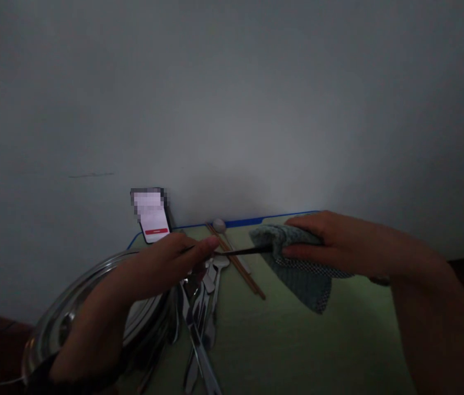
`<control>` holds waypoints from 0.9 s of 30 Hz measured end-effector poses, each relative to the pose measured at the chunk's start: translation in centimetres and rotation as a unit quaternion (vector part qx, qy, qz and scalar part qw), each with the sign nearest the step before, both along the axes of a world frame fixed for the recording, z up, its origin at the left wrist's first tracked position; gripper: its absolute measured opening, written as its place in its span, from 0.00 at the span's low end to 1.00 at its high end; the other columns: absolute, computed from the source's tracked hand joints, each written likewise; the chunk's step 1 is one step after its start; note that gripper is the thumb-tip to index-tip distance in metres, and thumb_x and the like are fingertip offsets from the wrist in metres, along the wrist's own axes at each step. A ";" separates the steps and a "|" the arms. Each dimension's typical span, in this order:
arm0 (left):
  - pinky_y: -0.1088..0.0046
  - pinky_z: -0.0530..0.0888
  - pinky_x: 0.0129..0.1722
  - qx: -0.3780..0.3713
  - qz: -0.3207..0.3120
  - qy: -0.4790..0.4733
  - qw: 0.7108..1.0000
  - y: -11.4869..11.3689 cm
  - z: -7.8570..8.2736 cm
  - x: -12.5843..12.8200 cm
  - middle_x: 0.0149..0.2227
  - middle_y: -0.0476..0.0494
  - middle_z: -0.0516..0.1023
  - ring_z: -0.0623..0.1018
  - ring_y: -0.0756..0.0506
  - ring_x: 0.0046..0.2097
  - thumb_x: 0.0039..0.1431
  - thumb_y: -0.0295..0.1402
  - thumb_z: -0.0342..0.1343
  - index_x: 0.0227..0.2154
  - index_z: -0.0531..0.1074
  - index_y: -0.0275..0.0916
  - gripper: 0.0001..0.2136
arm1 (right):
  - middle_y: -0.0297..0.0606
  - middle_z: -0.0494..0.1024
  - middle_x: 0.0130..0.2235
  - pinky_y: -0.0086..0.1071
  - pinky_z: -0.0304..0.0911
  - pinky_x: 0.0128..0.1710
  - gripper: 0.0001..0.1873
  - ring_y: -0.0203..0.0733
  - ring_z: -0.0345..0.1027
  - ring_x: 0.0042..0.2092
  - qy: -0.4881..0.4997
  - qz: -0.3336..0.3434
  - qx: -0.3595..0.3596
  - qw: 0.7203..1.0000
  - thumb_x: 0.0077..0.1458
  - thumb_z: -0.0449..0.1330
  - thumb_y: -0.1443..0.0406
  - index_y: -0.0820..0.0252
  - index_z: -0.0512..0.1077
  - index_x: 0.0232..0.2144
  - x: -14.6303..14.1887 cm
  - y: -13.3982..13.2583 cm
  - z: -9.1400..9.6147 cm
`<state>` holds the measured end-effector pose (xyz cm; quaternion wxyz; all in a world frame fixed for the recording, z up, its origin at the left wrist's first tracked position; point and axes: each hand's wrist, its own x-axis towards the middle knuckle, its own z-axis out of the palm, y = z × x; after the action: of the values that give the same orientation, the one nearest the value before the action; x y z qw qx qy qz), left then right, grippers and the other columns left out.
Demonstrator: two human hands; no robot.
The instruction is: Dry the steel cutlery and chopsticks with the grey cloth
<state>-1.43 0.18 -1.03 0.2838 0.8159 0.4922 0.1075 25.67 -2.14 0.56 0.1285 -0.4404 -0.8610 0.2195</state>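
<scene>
My left hand [169,262] is closed around one end of a thin, dark utensil [246,252], held level above the table. Its kind I cannot make out. At the other end, my right hand [324,236] grips a grey-green cloth [308,288] that is folded over the utensil and hides its tip. Part of the cloth hangs down with a checkered edge. Below my left hand lies a heap of metal cutlery [199,340], with spoons among it. A pair of wooden chopsticks [245,274] lies beyond, next to a spoon with a round bowl [219,225].
A large, round, shiny metal vessel or lid [46,323] stands at the left, partly behind my left forearm. A phone [154,216] with a lit screen leans against the pale wall [232,109]. The greenish tabletop [281,351] has a blue edge along the wall.
</scene>
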 end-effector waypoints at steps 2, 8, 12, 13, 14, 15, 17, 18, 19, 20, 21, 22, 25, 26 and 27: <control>0.77 0.61 0.20 0.010 0.010 0.003 1.000 -0.1 0.0 0.8 0.14 0.52 0.64 0.64 0.51 0.18 0.59 0.50 0.40 0.13 0.67 0.38 0.27 | 0.34 0.73 0.28 0.29 0.54 0.26 0.12 0.36 0.64 0.27 -0.014 0.014 0.012 1.000 0.56 0.51 0.57 0.57 0.70 0.31 -0.5 0.0 -0.2; 0.76 0.61 0.23 0.045 0.006 -0.023 0.999 -1.1 0.5 3.6 0.13 0.52 0.65 0.63 0.52 0.18 0.62 0.47 0.35 0.10 0.61 0.39 0.29 | 0.34 0.72 0.26 0.28 0.52 0.26 0.12 0.34 0.63 0.27 -0.030 0.075 0.036 0.996 0.57 0.50 0.59 0.60 0.69 0.29 -3.0 0.0 -0.9; 0.75 0.61 0.24 0.062 -0.012 -0.020 0.998 -1.2 0.6 3.7 0.14 0.52 0.65 0.64 0.52 0.18 0.62 0.47 0.35 0.10 0.61 0.39 0.28 | 0.35 0.72 0.26 0.28 0.52 0.27 0.12 0.34 0.62 0.27 -0.004 0.085 0.042 0.995 0.57 0.50 0.59 0.60 0.68 0.29 -3.2 0.3 -1.3; 0.76 0.61 0.23 0.062 -0.015 -0.019 0.998 -1.1 0.6 3.5 0.14 0.52 0.65 0.64 0.52 0.18 0.62 0.47 0.36 0.12 0.62 0.38 0.27 | 0.34 0.72 0.27 0.28 0.53 0.28 0.12 0.34 0.62 0.27 0.009 0.085 0.041 0.995 0.57 0.50 0.60 0.60 0.68 0.29 -3.2 0.4 -1.3; 0.76 0.61 0.22 0.070 -0.015 -0.023 0.997 -0.9 0.7 3.3 0.15 0.53 0.65 0.65 0.52 0.19 0.61 0.47 0.37 0.14 0.64 0.38 0.26 | 0.34 0.73 0.29 0.28 0.53 0.28 0.12 0.34 0.62 0.28 0.028 0.081 0.040 0.996 0.58 0.50 0.60 0.60 0.68 0.30 -3.2 0.6 -1.4; 0.77 0.60 0.22 0.085 -0.012 -0.029 0.996 -0.8 0.8 3.1 0.16 0.53 0.66 0.65 0.52 0.20 0.61 0.47 0.40 0.17 0.66 0.38 0.23 | 0.34 0.73 0.30 0.27 0.54 0.29 0.11 0.34 0.63 0.29 0.050 0.074 0.040 0.995 0.58 0.49 0.60 0.60 0.68 0.31 -3.3 0.7 -1.4; 0.78 0.59 0.21 0.130 0.009 -0.046 0.990 -0.6 0.9 2.7 0.18 0.54 0.65 0.65 0.52 0.21 0.58 0.46 0.46 0.24 0.68 0.38 0.17 | 0.34 0.74 0.32 0.27 0.56 0.31 0.11 0.34 0.64 0.30 0.092 0.056 0.033 0.994 0.58 0.49 0.60 0.60 0.68 0.34 -3.5 0.9 -1.5; 0.78 0.59 0.21 0.153 0.022 -0.052 0.987 -0.5 1.0 2.5 0.18 0.54 0.65 0.65 0.52 0.21 0.57 0.45 0.48 0.26 0.69 0.38 0.15 | 0.34 0.74 0.33 0.27 0.56 0.32 0.11 0.34 0.64 0.31 0.107 0.048 0.028 0.993 0.58 0.49 0.60 0.60 0.67 0.34 -3.6 1.0 -1.6; 0.78 0.59 0.21 0.173 0.038 -0.056 0.983 -0.4 1.1 2.4 0.18 0.54 0.65 0.65 0.52 0.22 0.56 0.44 0.49 0.28 0.70 0.38 0.14 | 0.34 0.74 0.33 0.28 0.57 0.32 0.12 0.35 0.64 0.31 0.115 0.043 0.022 0.992 0.58 0.49 0.59 0.60 0.68 0.34 -3.7 1.1 -1.7; 0.77 0.59 0.21 0.190 0.057 -0.062 0.978 -0.4 1.2 2.4 0.18 0.54 0.64 0.65 0.52 0.22 0.56 0.43 0.49 0.29 0.71 0.38 0.14 | 0.34 0.74 0.32 0.28 0.57 0.32 0.12 0.35 0.64 0.31 0.120 0.041 0.016 0.992 0.58 0.49 0.59 0.60 0.68 0.34 -3.7 1.1 -1.7; 0.77 0.60 0.22 0.203 0.079 -0.071 0.973 -0.4 1.3 2.2 0.18 0.54 0.65 0.65 0.52 0.22 0.56 0.43 0.50 0.29 0.72 0.38 0.13 | 0.34 0.74 0.32 0.28 0.57 0.32 0.13 0.35 0.65 0.31 0.123 0.040 0.010 0.992 0.58 0.49 0.58 0.60 0.68 0.34 -3.7 1.2 -1.8; 0.77 0.61 0.22 0.213 0.105 -0.086 0.967 -0.4 1.4 2.1 0.19 0.53 0.66 0.66 0.52 0.23 0.56 0.43 0.50 0.30 0.72 0.38 0.13 | 0.34 0.74 0.32 0.28 0.57 0.32 0.13 0.36 0.65 0.31 0.123 0.038 0.007 0.992 0.58 0.49 0.58 0.60 0.68 0.34 -3.6 1.2 -1.8; 0.76 0.62 0.24 0.232 0.209 -0.172 0.934 -0.4 1.5 1.6 0.20 0.54 0.66 0.66 0.52 0.24 0.56 0.42 0.52 0.33 0.73 0.39 0.12 | 0.34 0.74 0.32 0.28 0.58 0.33 0.15 0.37 0.65 0.32 0.123 0.026 0.006 0.992 0.58 0.49 0.56 0.60 0.69 0.35 -3.1 1.4 -1.9; 0.76 0.62 0.24 0.233 0.243 -0.204 0.919 -0.4 1.5 1.4 0.20 0.54 0.66 0.65 0.52 0.24 0.56 0.42 0.53 0.33 0.73 0.39 0.12 | 0.34 0.74 0.32 0.28 0.58 0.32 0.16 0.37 0.65 0.33 0.125 0.022 0.007 0.992 0.58 0.49 0.56 0.60 0.69 0.35 -2.9 1.4 -1.9; 0.76 0.61 0.24 0.230 0.266 -0.238 0.905 -0.4 1.4 1.3 0.20 0.54 0.65 0.65 0.53 0.23 0.55 0.42 0.53 0.31 0.73 0.39 0.12 | 0.34 0.74 0.32 0.28 0.58 0.32 0.16 0.37 0.65 0.33 0.130 0.020 0.008 0.991 0.58 0.48 0.55 0.61 0.69 0.35 -2.8 1.4 -1.9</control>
<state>-0.13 -0.19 0.40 0.1584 0.6475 0.5700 0.4803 22.83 -0.72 -1.33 0.2381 -0.3901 -0.8473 0.2707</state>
